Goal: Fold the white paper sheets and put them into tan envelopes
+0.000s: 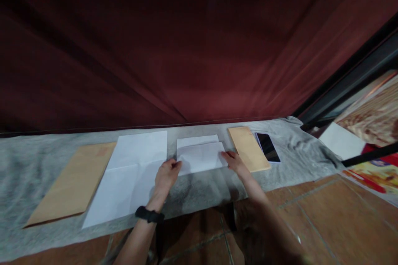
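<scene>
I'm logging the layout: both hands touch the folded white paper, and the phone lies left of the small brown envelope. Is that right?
Not quite: the head view shows the phone lying right of the small brown envelope, not left. The left hand and right hand do touch the folded white paper.

Folded paper (200, 155) showing white, large sheet (133, 174) white, big envelope (74, 180) brown, small envelope (248, 148) tan, phone (268, 147) black, cloth (199, 192) mottled grey, curtain (186, 49) dark red.
</scene>
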